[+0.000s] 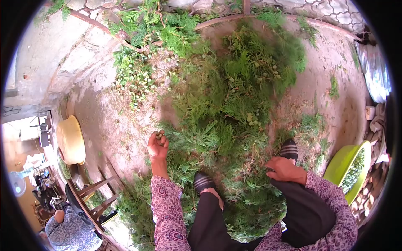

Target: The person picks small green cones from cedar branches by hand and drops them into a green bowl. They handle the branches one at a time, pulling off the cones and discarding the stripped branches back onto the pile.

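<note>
My left hand (157, 147) is raised over the ground with the fingers curled up, holding a few small round green cones (159, 134). My right hand (287, 170) rests by my right knee with its fingers bent; what they hold, if anything, is hidden. Before me and around my feet lies a big heap of cut evergreen branches (234, 79), some with round cones among the leaves. Loose green cones and leaf bits (136, 77) are scattered on the ground beyond my left hand.
To the right stands a lime-green basin (333, 166) holding many green cones, beside stacked firewood (370, 190). A yellow tub (71, 140) and a wooden chair (94, 188) are at left. Another person (71, 230) sits at lower left. A metal railing (217, 21) crosses the far side.
</note>
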Demonstrator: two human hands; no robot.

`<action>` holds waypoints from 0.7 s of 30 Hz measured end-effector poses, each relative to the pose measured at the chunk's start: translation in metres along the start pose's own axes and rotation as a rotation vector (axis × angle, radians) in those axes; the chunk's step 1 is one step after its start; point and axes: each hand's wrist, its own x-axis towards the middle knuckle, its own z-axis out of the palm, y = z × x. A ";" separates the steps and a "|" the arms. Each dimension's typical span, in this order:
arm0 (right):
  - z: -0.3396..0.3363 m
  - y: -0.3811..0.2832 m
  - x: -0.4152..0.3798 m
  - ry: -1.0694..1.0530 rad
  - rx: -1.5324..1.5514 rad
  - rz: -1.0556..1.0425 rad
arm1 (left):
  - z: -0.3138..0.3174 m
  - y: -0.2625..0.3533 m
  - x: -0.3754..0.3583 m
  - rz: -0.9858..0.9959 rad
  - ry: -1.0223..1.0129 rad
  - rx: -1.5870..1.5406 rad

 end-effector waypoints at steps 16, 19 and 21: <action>0.002 -0.004 0.000 -0.015 0.003 -0.008 | 0.050 -0.066 0.015 0.321 0.406 1.574; 0.004 -0.001 -0.002 -0.021 0.004 -0.006 | 0.048 -0.069 0.013 0.315 0.361 1.685; 0.005 0.002 -0.004 -0.013 0.021 -0.024 | 0.040 -0.074 0.014 0.332 0.321 1.802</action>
